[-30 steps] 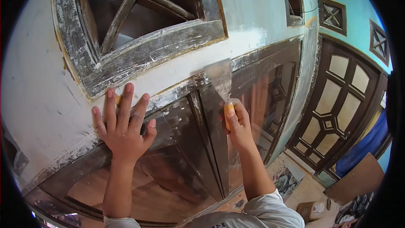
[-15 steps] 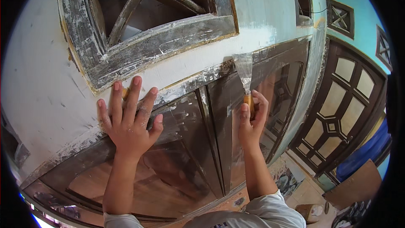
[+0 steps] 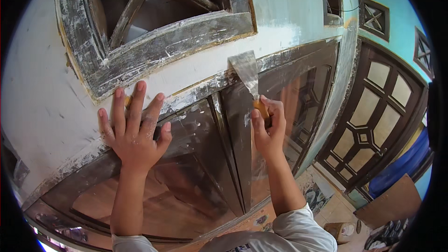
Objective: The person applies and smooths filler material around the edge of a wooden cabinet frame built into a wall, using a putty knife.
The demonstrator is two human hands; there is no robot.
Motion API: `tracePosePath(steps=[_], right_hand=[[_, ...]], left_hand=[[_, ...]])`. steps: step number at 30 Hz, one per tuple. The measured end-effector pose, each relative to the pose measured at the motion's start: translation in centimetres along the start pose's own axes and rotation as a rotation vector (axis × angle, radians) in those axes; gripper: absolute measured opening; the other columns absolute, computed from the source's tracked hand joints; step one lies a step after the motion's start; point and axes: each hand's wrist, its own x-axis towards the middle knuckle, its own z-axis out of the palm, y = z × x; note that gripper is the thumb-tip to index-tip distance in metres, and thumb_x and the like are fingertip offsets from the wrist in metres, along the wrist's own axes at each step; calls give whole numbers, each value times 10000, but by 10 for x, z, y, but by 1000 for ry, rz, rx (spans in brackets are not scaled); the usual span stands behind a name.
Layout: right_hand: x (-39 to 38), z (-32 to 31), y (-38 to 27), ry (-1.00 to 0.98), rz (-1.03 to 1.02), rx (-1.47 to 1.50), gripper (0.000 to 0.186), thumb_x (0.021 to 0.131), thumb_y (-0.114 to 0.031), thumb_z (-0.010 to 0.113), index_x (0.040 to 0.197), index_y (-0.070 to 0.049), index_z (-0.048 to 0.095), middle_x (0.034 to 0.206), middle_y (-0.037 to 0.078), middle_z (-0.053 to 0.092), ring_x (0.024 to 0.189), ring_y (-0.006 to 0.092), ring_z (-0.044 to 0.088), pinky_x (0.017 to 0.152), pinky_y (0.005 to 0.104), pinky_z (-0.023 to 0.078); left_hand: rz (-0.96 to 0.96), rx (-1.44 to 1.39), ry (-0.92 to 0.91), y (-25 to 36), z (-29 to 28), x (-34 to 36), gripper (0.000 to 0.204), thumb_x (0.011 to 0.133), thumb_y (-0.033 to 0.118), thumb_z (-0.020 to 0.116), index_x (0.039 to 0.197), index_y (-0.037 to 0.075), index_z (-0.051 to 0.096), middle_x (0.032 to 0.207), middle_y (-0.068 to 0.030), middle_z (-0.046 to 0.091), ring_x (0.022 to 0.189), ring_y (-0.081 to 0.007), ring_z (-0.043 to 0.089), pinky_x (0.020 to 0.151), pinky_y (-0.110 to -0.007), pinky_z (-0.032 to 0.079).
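My right hand (image 3: 267,128) grips the wooden handle of a putty knife (image 3: 246,72), whose wide metal blade points up against the filler-smeared top rail of a dark wooden window frame (image 3: 280,60). My left hand (image 3: 135,130) lies flat with fingers spread on the same frame's upper left part and the white wall (image 3: 42,112) above it. A small yellowish thing shows behind the left index finger; I cannot tell what it is. Dark glass panes (image 3: 186,158) sit below both hands.
Above is a transom vent (image 3: 154,32) with a weathered, putty-streaked wooden frame. To the right stands a dark wooden door with glass panels (image 3: 373,126) in a turquoise wall (image 3: 392,14). A cardboard sheet (image 3: 392,205) and a small tin (image 3: 338,231) lie on the floor below.
My right hand has moved the putty knife right and upward along the frame's top rail. The left hand has stayed pressed flat in about the same spot.
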Motion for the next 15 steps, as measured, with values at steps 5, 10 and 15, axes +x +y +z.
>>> tracePosePath(steps=[5, 10, 15], right_hand=[[37, 10, -19, -36, -24, -44, 244, 961, -86, 639, 1180, 10, 588, 1010, 100, 683, 866, 121, 631, 737, 256, 503], [2, 5, 15, 85, -100, -28, 279, 1003, -182, 610, 1206, 4, 567, 948, 68, 631, 821, 88, 580, 741, 240, 467], [47, -7, -4, 127, 73, 37, 277, 1003, -200, 612, 1193, -6, 559, 905, 62, 621, 816, 88, 535, 732, 268, 458]], left_hand=[[-4, -38, -6, 0, 1, -1, 461, 900, 414, 533, 1327, 291, 650, 1536, -9, 476, 1456, -310, 363, 1194, -547, 112], [32, -87, -59, -11, -9, -6, 487, 877, 392, 576, 1349, 287, 632, 1565, -15, 433, 1485, -300, 309, 1183, -578, 137], [45, -181, -165, -15, -22, -8, 507, 861, 378, 599, 1355, 269, 627, 1586, -32, 399, 1501, -302, 269, 1186, -585, 137]])
